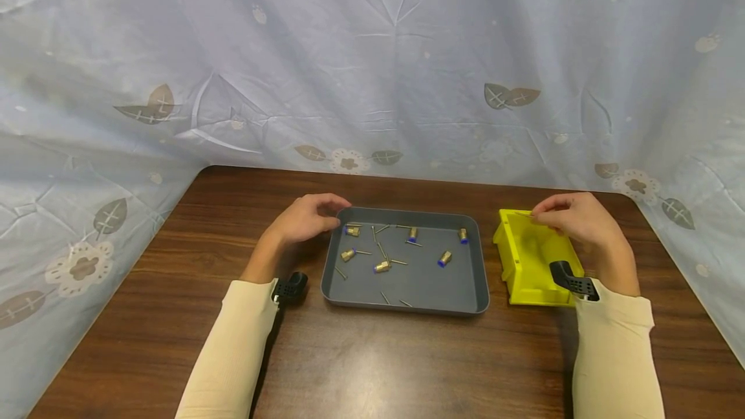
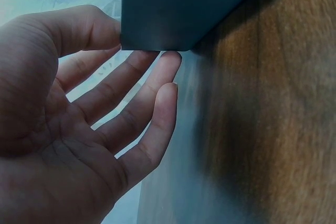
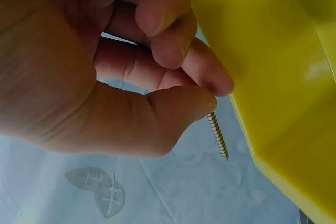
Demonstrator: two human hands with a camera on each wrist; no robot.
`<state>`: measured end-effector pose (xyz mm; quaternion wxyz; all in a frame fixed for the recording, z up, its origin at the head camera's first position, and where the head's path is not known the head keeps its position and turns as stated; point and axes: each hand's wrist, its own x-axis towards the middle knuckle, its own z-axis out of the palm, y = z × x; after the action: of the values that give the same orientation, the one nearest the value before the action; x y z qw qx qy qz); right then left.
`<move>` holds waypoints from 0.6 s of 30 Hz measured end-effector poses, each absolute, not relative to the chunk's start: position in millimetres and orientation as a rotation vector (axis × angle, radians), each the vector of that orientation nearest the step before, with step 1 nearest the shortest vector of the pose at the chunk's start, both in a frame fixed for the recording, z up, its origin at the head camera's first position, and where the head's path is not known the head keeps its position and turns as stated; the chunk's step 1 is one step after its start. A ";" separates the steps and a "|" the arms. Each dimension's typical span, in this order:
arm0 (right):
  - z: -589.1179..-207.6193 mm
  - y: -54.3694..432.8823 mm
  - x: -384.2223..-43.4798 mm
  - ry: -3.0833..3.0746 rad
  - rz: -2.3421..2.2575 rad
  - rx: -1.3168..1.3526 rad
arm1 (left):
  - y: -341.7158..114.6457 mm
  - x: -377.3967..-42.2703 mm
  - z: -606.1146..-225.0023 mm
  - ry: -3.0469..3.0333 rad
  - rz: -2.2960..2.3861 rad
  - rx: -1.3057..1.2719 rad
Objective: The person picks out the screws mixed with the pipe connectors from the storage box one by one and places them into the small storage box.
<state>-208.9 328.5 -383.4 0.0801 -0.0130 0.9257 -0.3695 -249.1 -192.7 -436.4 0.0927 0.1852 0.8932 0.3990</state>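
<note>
My left hand (image 1: 304,218) is at the far left corner of a shallow grey tray (image 1: 433,291). Its thumb and curved fingers hold the rim there; the left wrist view shows the fingertips against the tray's wall (image 2: 163,11). Over a yellow plastic bin (image 1: 541,296), my right hand (image 1: 584,222) pinches a small brass-coloured screw between thumb and index finger. The threaded end of the screw (image 3: 218,137) sticks out below the thumb, while its head is hidden. Inside the tray lie several loose screws (image 1: 340,273) and several brass fittings with blue ends (image 1: 445,259).
Tray and bin stand side by side on a dark brown wooden table (image 1: 407,361), the bin to the right. A pale blue patterned curtain (image 1: 361,83) hangs behind the table. Black wrist cameras (image 1: 291,288) sit on both wrists.
</note>
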 end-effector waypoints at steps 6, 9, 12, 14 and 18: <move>-382.8 330.6 -207.7 2.773 -1.096 -0.011 | -192.6 -248.5 -434.5 2.659 1.181 0.552; -382.5 330.6 -207.9 2.770 -1.098 0.000 | -192.4 -248.1 -433.5 2.657 1.182 0.551; -383.0 330.1 -208.0 2.774 -1.094 0.009 | -192.5 -247.8 -433.3 2.652 1.183 0.549; -383.8 329.6 -207.7 2.765 -1.105 0.024 | -192.5 -247.9 -433.6 2.649 1.183 0.548; -385.0 328.3 -207.3 2.761 -1.092 0.028 | -192.4 -248.1 -434.4 2.644 1.189 0.547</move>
<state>-207.3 328.3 -385.0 0.0859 0.0095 0.9265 -0.3663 -248.1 -192.4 -434.4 0.0958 0.1846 0.8921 0.4012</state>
